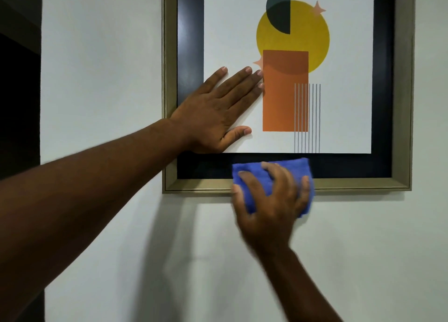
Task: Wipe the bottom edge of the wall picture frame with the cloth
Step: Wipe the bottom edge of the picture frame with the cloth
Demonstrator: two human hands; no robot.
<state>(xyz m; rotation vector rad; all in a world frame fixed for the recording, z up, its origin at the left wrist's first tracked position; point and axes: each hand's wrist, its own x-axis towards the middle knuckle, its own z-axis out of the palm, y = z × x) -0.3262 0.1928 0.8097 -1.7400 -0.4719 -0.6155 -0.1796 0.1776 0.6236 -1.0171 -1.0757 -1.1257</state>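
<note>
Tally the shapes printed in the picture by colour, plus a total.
Yellow circle: 1
Dark semicircle: 1
Orange rectangle: 1
Pale peach stars: 2
Grey vertical lines: 8
Total: 13

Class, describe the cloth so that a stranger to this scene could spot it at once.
Find the picture frame on the pale wall, then follow its gold bottom edge to the middle. There the right hand presses a folded cloth, the only bright blue thing in sight.
</note>
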